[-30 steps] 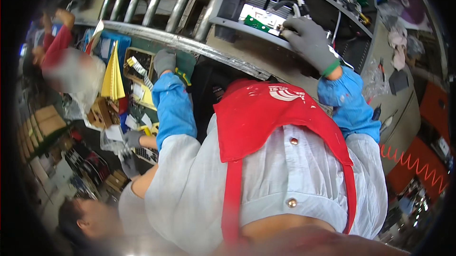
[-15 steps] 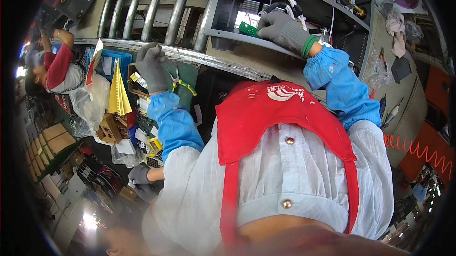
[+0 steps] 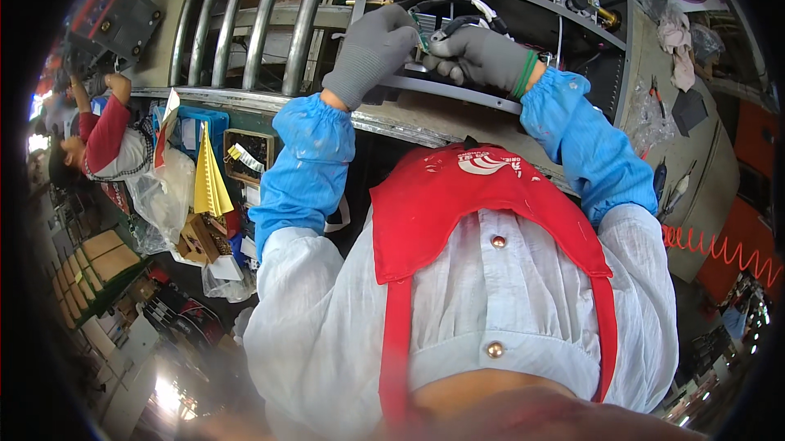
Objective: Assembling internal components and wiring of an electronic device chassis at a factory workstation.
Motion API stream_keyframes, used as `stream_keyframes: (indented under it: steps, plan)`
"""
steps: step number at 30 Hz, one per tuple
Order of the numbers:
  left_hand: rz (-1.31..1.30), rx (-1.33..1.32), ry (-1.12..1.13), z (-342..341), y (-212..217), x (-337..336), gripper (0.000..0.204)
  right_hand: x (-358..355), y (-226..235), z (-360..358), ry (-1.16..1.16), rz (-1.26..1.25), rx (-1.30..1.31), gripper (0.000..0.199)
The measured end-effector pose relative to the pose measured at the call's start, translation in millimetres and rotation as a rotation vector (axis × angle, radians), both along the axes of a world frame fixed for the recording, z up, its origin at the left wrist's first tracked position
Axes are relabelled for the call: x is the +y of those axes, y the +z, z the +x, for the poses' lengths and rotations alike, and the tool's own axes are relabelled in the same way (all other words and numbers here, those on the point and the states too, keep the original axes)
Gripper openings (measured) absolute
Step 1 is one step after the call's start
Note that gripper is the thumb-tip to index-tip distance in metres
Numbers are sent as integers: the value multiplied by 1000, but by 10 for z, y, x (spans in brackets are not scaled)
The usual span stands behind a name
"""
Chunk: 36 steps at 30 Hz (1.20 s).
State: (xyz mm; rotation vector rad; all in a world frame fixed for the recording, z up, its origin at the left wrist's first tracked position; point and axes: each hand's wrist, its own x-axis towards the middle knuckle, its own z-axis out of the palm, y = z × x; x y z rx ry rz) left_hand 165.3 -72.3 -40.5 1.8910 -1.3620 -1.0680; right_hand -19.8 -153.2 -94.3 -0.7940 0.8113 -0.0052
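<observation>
Both my hands wear grey gloves and blue sleeve covers and meet over the open grey metal chassis point(image 3: 482, 97) at the top. My left hand point(image 3: 372, 52) is curled over the chassis's front left part, its fingers by a small green circuit board point(image 3: 423, 25). My right hand point(image 3: 478, 52) is closed around the same spot, with black cables point(image 3: 458, 3) looping just behind it. What the fingers pinch is hidden between the two gloves. My white shirt and red apron fill the lower middle.
Metal roller rails point(image 3: 253, 24) run at the upper left. A yellow paper cone point(image 3: 208, 179) and small bins sit at the left. Another person in a red sleeve point(image 3: 106, 134) works at the far left. Hand tools point(image 3: 666, 187) and an orange coiled hose point(image 3: 719, 249) lie at the right.
My left hand has risen from the bench edge up to the chassis and joined my right hand. The view has tilted, so the chassis sits lower and closer.
</observation>
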Motion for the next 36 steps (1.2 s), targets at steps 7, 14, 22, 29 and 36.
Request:
stream_keyframes:
  steps: [7, 14, 22, 29, 36]
  plan:
    - [-112, -209, -346, 40, 2, -96, 22, 17, 37, 47, 53, -273, 91, 27]
    - [-135, -202, -396, 104, -50, -29, 20, 8, 204, 43, -18, -33, 23, 30]
    - [127, 1, -67, 109, 137, 23, 19, 103, 141, 62, -98, 117, 18, 25]
    - [107, -39, -213, 71, 46, 19, 22, 61, 97, 6, 3, 52, 18, 14]
    - [169, -161, -314, 20, -119, -139, 23, 120, 131, 10, 64, -270, 99, 20]
